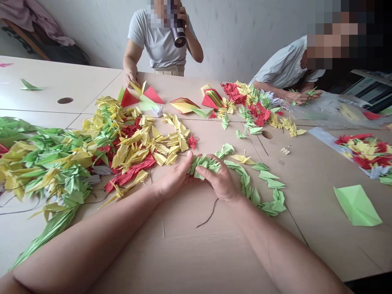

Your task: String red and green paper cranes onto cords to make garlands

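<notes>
Both my hands grip a tightly packed string of green paper cranes (204,164) above the table. My left hand (176,175) closes on its left end, thumb pointing up. My right hand (223,179) wraps the other end, thumb laid across the front. From there a looser chain of green folded cranes (245,179) curves over the table to the right. A dark cord (208,216) hangs below my hands onto the tabletop. Close to my left hand lie yellow paper cranes (134,149) and a small red one (192,141). Fingers behind the green bundle are hidden.
Heaped green and yellow cranes (58,159) with loose cords cover the left side. Coloured paper sheets (186,107) lie at the back, a green square (357,205) at right. Across the table (171,261), one person (165,45) lifts a dark bottle; another (284,65) handles green paper.
</notes>
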### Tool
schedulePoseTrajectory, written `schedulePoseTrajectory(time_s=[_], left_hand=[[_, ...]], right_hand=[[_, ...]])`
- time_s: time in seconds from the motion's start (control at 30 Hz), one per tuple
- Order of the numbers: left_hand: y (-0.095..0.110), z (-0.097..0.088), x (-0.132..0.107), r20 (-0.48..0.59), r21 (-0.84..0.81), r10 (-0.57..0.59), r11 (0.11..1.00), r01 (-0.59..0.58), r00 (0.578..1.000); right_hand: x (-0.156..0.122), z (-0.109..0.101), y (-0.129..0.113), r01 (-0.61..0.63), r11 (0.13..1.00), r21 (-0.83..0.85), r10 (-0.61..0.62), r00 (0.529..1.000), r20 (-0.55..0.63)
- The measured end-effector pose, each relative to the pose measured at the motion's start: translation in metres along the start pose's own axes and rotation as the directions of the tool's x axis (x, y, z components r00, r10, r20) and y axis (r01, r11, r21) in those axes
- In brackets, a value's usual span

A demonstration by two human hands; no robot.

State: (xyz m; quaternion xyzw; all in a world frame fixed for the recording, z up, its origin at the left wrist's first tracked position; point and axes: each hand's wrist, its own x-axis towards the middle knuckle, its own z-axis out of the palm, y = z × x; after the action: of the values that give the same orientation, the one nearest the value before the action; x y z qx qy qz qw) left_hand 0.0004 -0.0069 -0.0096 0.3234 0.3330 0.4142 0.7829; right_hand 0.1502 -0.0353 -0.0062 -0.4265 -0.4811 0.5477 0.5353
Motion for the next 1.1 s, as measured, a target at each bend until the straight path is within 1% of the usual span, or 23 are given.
schedulePoseTrajectory(time_s=[0.07,0.13,0.2,0.27,0.33,0.43,0.5,0.6,0.67,0.7,0.73,0.8,0.9,0.97,1.0,1.1], left_hand=[[0.001,0.003,0.000,0.002,0.106,0.003,0.994,-0.003,1.000],[0.001,0.002,0.002,-0.021,0.193,0.086,0.978,-0.080,0.996],[0.001,-0.002,0.005,-0.016,0.274,0.184,0.946,-0.173,0.983],[0.002,-0.005,0.007,0.007,0.372,0.239,0.901,-0.224,0.971],[0.002,-0.007,0.008,0.025,0.447,0.271,0.858,-0.253,0.962],[0.004,-0.004,0.007,0.055,0.523,0.328,0.795,-0.307,0.943],[0.004,0.000,0.006,0.042,0.608,0.378,0.725,-0.324,0.925],[0.002,0.001,0.005,0.019,0.744,0.431,0.597,-0.301,0.902],[0.000,-0.002,0.006,0.042,0.800,0.430,0.526,-0.288,0.902],[-0.001,-0.003,0.007,0.059,0.818,0.423,0.499,-0.287,0.904],[-0.002,-0.004,0.008,0.073,0.828,0.420,0.481,-0.290,0.905],[-0.004,-0.005,0.007,0.097,0.825,0.431,0.470,-0.314,0.897],[-0.003,-0.002,0.004,0.133,0.800,0.484,0.462,-0.382,0.865],[-0.002,0.000,0.002,0.145,0.803,0.505,0.442,-0.399,0.851],[-0.002,0.000,0.002,0.151,0.813,0.499,0.429,-0.394,0.853],[-0.002,-0.002,0.004,0.173,0.854,0.448,0.376,-0.360,0.877]], right_hand=[[0.002,0.000,0.002,0.002,1.000,-0.006,-0.002,0.999,-0.037],[0.004,0.000,0.002,-0.002,1.000,-0.002,0.001,0.996,-0.089],[0.005,0.000,-0.001,-0.005,1.000,0.006,0.006,0.988,-0.156],[0.006,0.001,-0.005,-0.010,1.000,-0.016,0.006,0.978,-0.210],[0.005,0.001,-0.009,-0.013,0.997,-0.078,-0.004,0.975,-0.220],[0.004,0.000,-0.009,0.004,0.974,-0.226,-0.045,0.983,-0.177],[0.005,-0.002,-0.004,0.055,0.935,-0.350,-0.110,0.984,-0.138],[0.008,-0.006,0.006,0.187,0.820,-0.541,-0.223,0.975,-0.001],[0.009,-0.008,0.012,0.258,0.725,-0.638,-0.256,0.962,0.099],[0.009,-0.009,0.014,0.280,0.684,-0.674,-0.262,0.956,0.131],[0.009,-0.010,0.015,0.293,0.653,-0.698,-0.267,0.952,0.149],[0.009,-0.010,0.015,0.318,0.625,-0.713,-0.289,0.943,0.167],[0.008,-0.009,0.013,0.381,0.610,-0.694,-0.374,0.911,0.172],[0.008,-0.009,0.013,0.419,0.594,-0.687,-0.412,0.892,0.188],[0.008,-0.009,0.014,0.423,0.586,-0.691,-0.405,0.892,0.201],[0.010,-0.011,0.020,0.386,0.574,-0.722,-0.328,0.916,0.230]])
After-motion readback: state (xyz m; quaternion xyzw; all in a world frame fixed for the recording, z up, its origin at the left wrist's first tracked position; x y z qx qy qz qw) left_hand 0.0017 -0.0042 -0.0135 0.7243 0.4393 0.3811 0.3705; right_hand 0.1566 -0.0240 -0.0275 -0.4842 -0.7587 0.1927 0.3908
